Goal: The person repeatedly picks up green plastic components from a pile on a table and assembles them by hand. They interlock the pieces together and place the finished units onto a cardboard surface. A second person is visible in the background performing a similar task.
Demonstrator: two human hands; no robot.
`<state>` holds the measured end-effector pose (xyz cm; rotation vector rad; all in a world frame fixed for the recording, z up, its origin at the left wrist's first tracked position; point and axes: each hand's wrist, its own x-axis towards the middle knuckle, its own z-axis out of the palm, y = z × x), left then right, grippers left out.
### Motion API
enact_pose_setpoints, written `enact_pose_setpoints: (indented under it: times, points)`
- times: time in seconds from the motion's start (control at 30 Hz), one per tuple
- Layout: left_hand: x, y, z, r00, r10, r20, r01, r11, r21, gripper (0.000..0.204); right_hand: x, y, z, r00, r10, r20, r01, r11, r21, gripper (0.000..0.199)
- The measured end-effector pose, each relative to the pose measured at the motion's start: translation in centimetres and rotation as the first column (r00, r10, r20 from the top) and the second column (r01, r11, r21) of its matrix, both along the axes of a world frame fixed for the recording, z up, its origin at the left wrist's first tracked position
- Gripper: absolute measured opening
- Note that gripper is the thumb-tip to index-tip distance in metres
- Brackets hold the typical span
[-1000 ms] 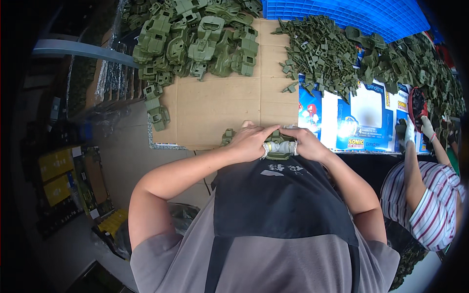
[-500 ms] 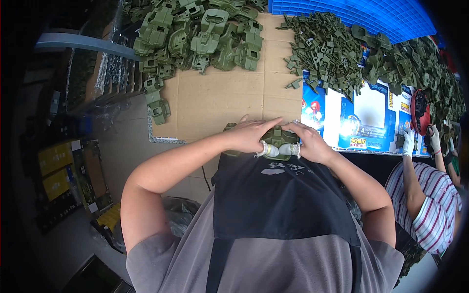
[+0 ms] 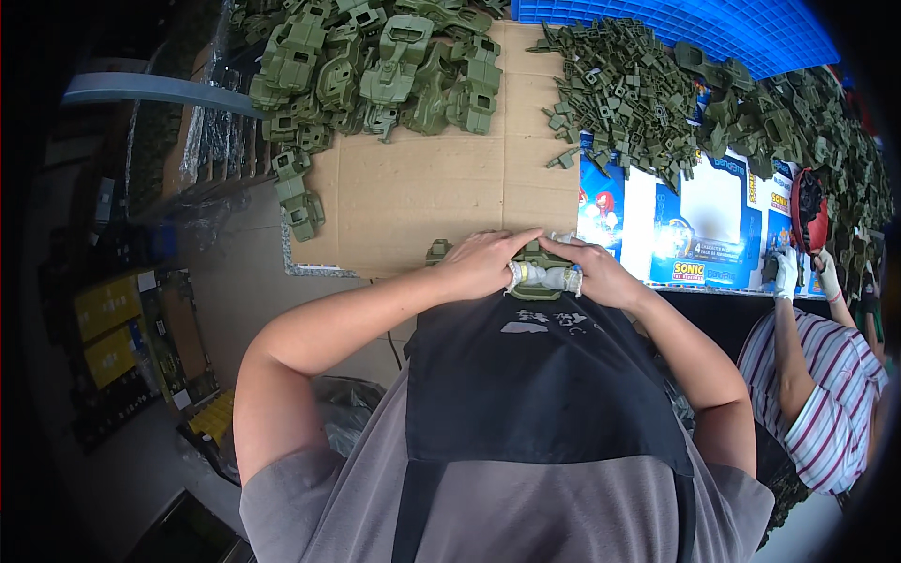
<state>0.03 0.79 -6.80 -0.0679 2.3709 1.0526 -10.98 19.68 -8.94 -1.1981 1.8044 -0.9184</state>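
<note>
At the table's near edge, against my dark apron, I hold a dark green moulded plastic part (image 3: 536, 294) between both hands. My left hand (image 3: 477, 265) grips its left side, and my right hand (image 3: 601, 270) its right side. Both thumbs wear whitish wrappings and press on top of the part, nearly meeting over its middle. The index fingertips almost touch at its far side. My palms hide most of the part. Just beyond my left wrist, a small piece of green plastic (image 3: 438, 251) shows; whether it belongs to the held part I cannot tell.
Large green plastic parts (image 3: 399, 61) are heaped at the far left of the cardboard sheet (image 3: 422, 183). Small green pieces (image 3: 629, 94) lie in a pile farther right, before a blue crate (image 3: 694, 23). A co-worker's gloved hand (image 3: 786, 274) is at the right, near a red-and-black object (image 3: 808, 211).
My wrapped thumbs have come closer together over the green part, and both hands have shifted slightly right. The co-worker's hands at the right have moved a little.
</note>
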Motion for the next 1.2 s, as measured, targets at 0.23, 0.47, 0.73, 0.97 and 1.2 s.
enact_pose_setpoints:
  times: [0.23, 0.47, 0.73, 0.97, 1.2]
  points:
    - [-0.2, 0.1, -0.7, 0.999, -0.015, -0.045, 0.017, 0.999, 0.037, 0.066, 0.4, -0.2, -1.7, 0.894, -0.214, 0.395, 0.171, 0.975, 0.141, 0.042]
    - [-1.7, -2.6, 2.7, 0.984, 0.005, -0.18, 0.0, 1.0, 0.028, 0.076, -0.7, 0.7, -1.7, 0.846, -0.197, 0.496, 0.199, 0.979, 0.051, 0.045]
    - [5.5, -4.1, -0.9, 0.809, 0.57, 0.143, -0.535, 0.615, 0.579, 0.074, -2.4, 2.3, 0.7, 0.989, -0.144, 0.038, 0.142, 0.988, 0.056, 0.057]
    - [5.3, -2.2, 0.4, 0.818, 0.576, -0.013, -0.504, 0.727, 0.466, 0.063, 2.2, -7.1, 5.6, 0.935, 0.143, -0.325, -0.138, 0.99, 0.039, 0.054]
    - [5.1, -1.4, 0.8, 0.853, 0.502, -0.142, -0.453, 0.848, 0.275, 0.061, -1.4, -6.9, 4.2, 0.944, 0.222, 0.246, -0.214, 0.975, -0.06, 0.066]
